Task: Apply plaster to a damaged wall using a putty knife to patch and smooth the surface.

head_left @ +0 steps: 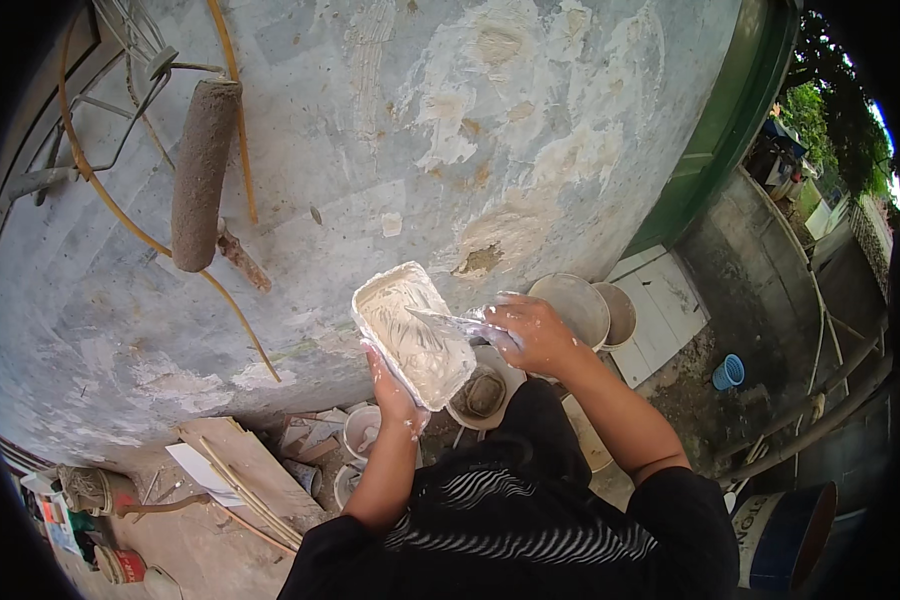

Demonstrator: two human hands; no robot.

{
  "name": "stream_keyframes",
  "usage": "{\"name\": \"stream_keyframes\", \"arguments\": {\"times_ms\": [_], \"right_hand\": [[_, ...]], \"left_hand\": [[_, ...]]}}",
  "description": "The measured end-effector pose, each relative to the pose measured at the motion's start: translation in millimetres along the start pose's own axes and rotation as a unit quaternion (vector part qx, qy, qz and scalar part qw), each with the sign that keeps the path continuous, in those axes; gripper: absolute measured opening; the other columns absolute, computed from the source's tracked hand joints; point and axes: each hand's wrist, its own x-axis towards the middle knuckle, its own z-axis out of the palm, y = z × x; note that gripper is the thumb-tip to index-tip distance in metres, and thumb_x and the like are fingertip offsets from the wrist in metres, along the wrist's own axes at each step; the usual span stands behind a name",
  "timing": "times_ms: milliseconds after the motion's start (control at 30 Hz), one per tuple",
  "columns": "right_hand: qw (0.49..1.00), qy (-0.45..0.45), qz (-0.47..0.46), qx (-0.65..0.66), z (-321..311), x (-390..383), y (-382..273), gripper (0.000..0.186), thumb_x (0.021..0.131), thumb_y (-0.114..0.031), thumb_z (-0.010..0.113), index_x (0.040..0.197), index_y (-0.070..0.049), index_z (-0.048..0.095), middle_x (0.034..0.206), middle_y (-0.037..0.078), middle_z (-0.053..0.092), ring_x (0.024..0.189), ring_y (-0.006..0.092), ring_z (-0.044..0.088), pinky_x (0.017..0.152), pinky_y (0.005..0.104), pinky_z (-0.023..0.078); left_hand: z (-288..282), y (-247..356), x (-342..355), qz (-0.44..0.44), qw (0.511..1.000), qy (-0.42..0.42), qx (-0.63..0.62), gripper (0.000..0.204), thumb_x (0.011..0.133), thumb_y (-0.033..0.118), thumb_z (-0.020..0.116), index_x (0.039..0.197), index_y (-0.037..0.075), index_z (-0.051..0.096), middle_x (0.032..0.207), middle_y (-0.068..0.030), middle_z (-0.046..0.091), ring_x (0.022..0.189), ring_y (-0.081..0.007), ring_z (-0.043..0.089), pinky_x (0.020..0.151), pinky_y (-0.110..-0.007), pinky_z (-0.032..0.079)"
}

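Note:
My left hand grips a rectangular tray from below and along its left side. Creamy white plaster fills the tray, its surface streaked with ridges, and more is smeared over the rim. My right hand is closed around a putty knife, whose blade reaches into the plaster near the tray's right edge. The knife's handle is mostly hidden by my fingers. White smears cover both hands. In front of me stands a grey wall with pale plaster patches and a crumbled hole.
A brown paint roller hangs at the upper left beside a bent yellow hose. Round buckets stand below my right hand. Boards lie at lower left; a blue basket and a drum are at right.

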Motion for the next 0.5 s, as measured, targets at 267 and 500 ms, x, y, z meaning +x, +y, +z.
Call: {"name": "stream_keyframes", "arguments": {"times_ms": [267, 500], "right_hand": [[0.988, 0.008, 0.127, 0.089, 11.5, -4.6, -24.8, 0.032, 0.083, -0.017, 0.064, 0.111, 0.000, 0.063, 0.095, 0.023, 0.066, 0.087, 0.0406, 0.063, 0.079, 0.0451, 0.051], [0.934, -0.037, 0.303, 0.187, 12.7, -2.7, -46.2, 0.031, 0.084, -0.019, 0.061, 0.107, 0.002, 0.060, 0.092, 0.026, 0.065, 0.085, 0.0444, 0.060, 0.078, 0.0476, 0.048]], "left_hand": [[-7.5, 7.7, 3.7, 0.059, 0.998, 0.007, -0.017, 0.064, 0.100, 0.053, 0.025, 0.145, 0.008, 0.031, 0.142, -0.0124, 0.042, 0.126, -0.0309, 0.046, 0.105, -0.044, 0.039], [-14.4, -3.5, 2.5, 0.057, 0.998, 0.002, -0.037, 0.068, 0.099, 0.056, 0.023, 0.147, 0.008, 0.027, 0.146, -0.0119, 0.038, 0.130, -0.0309, 0.042, 0.108, -0.043, 0.035]]}}
